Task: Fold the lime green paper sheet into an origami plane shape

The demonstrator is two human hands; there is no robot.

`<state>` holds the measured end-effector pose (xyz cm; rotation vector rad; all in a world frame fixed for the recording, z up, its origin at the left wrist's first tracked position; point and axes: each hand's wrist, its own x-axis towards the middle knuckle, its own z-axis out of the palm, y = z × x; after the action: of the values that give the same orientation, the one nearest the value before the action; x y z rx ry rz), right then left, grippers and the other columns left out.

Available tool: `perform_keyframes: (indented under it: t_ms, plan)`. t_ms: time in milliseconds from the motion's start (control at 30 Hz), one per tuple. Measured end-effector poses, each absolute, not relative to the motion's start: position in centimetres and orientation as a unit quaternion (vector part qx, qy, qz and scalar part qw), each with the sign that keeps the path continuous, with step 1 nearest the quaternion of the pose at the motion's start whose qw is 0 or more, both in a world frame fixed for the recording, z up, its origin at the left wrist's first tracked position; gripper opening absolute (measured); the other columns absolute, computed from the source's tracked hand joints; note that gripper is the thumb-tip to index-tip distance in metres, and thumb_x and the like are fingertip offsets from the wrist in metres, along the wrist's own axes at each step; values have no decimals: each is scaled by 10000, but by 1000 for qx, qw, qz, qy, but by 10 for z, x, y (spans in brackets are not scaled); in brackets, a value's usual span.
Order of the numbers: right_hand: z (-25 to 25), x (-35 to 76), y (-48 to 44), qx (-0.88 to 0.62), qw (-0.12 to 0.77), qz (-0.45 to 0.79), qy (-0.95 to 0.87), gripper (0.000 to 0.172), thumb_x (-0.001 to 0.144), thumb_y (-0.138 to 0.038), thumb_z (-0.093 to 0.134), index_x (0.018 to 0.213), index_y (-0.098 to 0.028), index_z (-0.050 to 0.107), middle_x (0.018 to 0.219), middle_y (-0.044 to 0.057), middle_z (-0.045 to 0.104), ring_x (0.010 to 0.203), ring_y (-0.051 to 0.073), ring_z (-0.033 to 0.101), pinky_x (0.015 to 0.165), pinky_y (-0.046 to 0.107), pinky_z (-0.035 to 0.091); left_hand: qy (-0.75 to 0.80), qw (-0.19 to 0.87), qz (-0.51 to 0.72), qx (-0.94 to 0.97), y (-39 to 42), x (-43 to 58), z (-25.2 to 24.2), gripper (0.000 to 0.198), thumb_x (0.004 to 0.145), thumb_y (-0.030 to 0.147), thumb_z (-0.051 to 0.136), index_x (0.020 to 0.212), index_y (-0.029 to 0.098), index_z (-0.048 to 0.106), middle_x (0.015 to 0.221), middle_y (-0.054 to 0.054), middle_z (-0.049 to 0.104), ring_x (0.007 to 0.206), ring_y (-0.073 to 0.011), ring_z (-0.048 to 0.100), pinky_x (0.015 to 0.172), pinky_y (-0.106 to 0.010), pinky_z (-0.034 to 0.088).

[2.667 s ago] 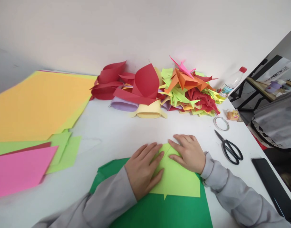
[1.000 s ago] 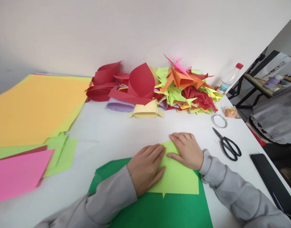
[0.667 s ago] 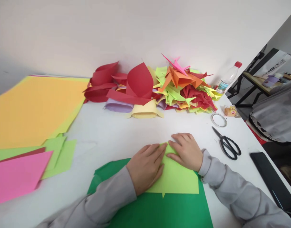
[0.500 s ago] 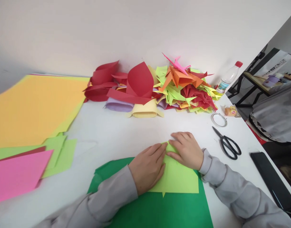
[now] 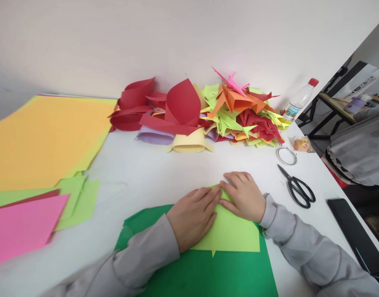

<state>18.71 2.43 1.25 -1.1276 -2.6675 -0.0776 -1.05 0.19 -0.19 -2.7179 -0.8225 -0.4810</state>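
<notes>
A light green sheet of paper [image 5: 235, 234], folded, with a small pointed tip at its near edge, lies on a dark green sheet [image 5: 208, 274]. My left hand [image 5: 194, 216] rests flat on the light green paper's left part, its fingers extended and close together towards the top. Over the upper right of the same paper lies my right hand [image 5: 243, 196], fingers stretched and thumb apart. The fingertips of both hands meet near the paper's far end, which they partly cover.
Scissors [image 5: 296, 186], a tape roll [image 5: 286, 156], a wrapped snack [image 5: 302, 144] and a black phone-like slab [image 5: 353, 233] lie to the right. Folded paper pieces [image 5: 233, 119] pile along the wall beside a bottle [image 5: 299, 101]. Orange sheets [image 5: 53, 140] and pink paper [image 5: 25, 227] are left.
My left hand's fingertips have slid slightly right and up along the light green paper, up to my right hand. My right hand stays nearly in place.
</notes>
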Motion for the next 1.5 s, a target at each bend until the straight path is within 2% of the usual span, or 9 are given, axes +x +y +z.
perform_keyframes:
  t_ms: [100, 200, 333, 433, 667, 1067, 1167, 1267, 1500]
  plan:
    - [17, 186, 22, -382, 98, -37, -918, 432, 894, -420, 505, 1190, -112, 568, 1265, 173, 550, 1121, 309, 474, 933, 503, 351, -273, 157, -146, -938, 2, -8, -1, 342, 919, 219, 407, 1052, 57, 678, 1200, -177, 640, 1044, -271, 574, 863, -404, 445]
    - [19, 185, 20, -378, 84, -46, -921, 446, 904, -409, 480, 1218, -100, 547, 1279, 186, 540, 1129, 310, 468, 948, 535, 330, -245, 167, -148, -944, 0, -8, -1, 286, 891, 182, 452, 951, 72, 709, 1131, -179, 672, 1082, -280, 569, 920, -422, 437]
    - [20, 185, 19, -371, 81, -55, -924, 454, 909, -420, 478, 1227, -100, 534, 1277, 193, 537, 1135, 309, 474, 945, 551, 330, -251, 139, -185, -940, -6, -11, -2, 314, 882, 181, 443, 1003, 40, 696, 1095, -196, 683, 1094, -289, 572, 981, -441, 435]
    - [20, 185, 19, -373, 84, -64, -922, 377, 932, -351, 449, 1214, -118, 540, 1275, 173, 547, 1125, 296, 491, 928, 537, 348, -269, 91, -207, -936, -11, -16, 2, 338, 879, 160, 415, 1047, 30, 679, 1115, -200, 674, 1088, -289, 573, 981, -436, 459]
    - [19, 183, 19, -388, 97, -82, -913, 303, 956, -261, 389, 1180, -140, 554, 1250, 155, 577, 1114, 269, 513, 915, 515, 357, -258, 68, -228, -936, -22, -24, 11, 313, 856, 148, 423, 980, 43, 690, 1023, -198, 694, 966, -290, 607, 830, -417, 551]
    - [15, 184, 19, -389, 98, -79, -913, 317, 947, -298, 432, 1192, -144, 560, 1270, 163, 567, 1123, 278, 506, 923, 509, 368, -243, 24, -286, -926, -29, -29, 5, 215, 840, 124, 455, 790, 153, 662, 737, -94, 663, 755, -213, 606, 709, -361, 556]
    - [15, 184, 19, -384, 101, -80, -914, 320, 938, -310, 458, 1190, -145, 566, 1261, 166, 570, 1123, 286, 507, 924, 504, 376, -267, 46, -319, -908, -18, -28, 2, 213, 847, 114, 455, 883, 136, 664, 806, -103, 681, 805, -220, 603, 746, -377, 553]
    - [15, 184, 20, -381, 99, -82, -916, 326, 941, -317, 455, 1189, -137, 565, 1255, 163, 570, 1119, 289, 506, 918, 500, 384, -290, 90, -341, -890, -7, -25, -5, 282, 857, 82, 428, 1038, 110, 643, 1026, -141, 688, 981, -262, 590, 828, -421, 535]
    - [15, 184, 20, -375, 98, -92, -917, 321, 955, -295, 415, 1190, -137, 568, 1248, 163, 570, 1108, 285, 501, 913, 492, 389, -315, 134, -246, -907, 2, -13, -12, 312, 924, 147, 408, 1140, 53, 614, 1170, -164, 662, 1066, -277, 600, 867, -406, 510]
